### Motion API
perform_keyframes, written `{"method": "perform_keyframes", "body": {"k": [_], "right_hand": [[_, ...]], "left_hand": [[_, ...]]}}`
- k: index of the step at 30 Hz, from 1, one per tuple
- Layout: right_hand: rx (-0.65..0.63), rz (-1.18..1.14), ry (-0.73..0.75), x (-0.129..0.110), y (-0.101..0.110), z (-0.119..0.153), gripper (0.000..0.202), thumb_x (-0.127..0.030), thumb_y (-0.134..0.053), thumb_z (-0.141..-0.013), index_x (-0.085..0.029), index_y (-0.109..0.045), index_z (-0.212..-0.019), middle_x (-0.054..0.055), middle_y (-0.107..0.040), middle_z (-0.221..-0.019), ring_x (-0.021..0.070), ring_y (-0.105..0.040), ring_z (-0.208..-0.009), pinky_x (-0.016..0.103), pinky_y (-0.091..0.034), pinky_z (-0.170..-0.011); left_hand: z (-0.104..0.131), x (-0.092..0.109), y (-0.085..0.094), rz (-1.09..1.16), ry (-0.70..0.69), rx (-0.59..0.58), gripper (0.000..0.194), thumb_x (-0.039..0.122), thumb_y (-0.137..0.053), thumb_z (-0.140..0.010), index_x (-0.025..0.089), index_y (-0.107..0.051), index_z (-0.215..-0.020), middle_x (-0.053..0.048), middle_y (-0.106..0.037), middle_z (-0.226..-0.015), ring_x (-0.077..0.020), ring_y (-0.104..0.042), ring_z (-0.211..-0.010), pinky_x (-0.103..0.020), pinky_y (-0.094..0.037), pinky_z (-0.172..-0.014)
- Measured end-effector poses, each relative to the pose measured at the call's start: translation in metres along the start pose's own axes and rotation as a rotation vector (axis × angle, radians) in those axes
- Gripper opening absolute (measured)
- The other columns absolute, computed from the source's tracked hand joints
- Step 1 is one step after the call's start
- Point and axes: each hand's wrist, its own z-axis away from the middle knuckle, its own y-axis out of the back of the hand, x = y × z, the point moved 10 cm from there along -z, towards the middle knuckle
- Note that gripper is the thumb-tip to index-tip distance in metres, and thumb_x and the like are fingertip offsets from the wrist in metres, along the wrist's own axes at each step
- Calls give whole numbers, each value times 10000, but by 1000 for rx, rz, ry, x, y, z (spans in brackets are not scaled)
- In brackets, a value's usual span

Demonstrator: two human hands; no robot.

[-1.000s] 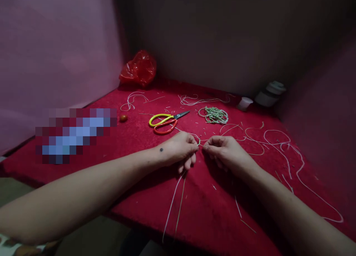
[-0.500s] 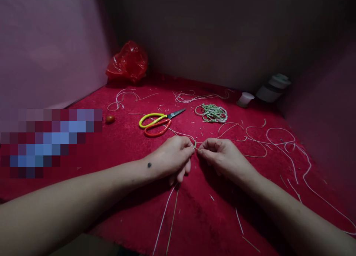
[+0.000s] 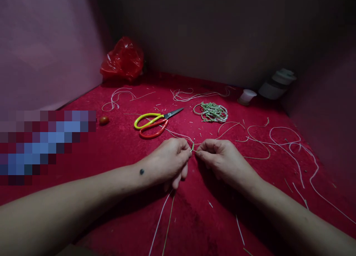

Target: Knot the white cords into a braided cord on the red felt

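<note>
Pinching thin cord (image 3: pixel 193 147), hands (image 3: pixel 174 157) (image 3: pixel 224 157) close together

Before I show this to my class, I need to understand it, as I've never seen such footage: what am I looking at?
No machine here: these are a person's bare hands, seen by one camera worn on the head, looking forward and down. The left hand pinches a short green piece; the right hand pinches a thin strand beside it. On the red cloth are scissors, green-and-white braided cord and loose threads. Farther back is a red plastic bag.
</note>
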Motion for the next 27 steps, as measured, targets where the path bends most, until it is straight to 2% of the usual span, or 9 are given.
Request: {"method": "perform_keyframes", "body": {"k": [27], "right_hand": [[-12,11,-29,2,0,-2,133,-180,-521,-750,-156,-563,-626,-51,-435,-455,32,-323,-351,166,-237,-349]], "left_hand": [[-2,-3,0,-1,-17,-13,239,386,-314,-853,191,-414,-757,58,-464,-364,-85,-376,-236,-158,-295,-238]]}}
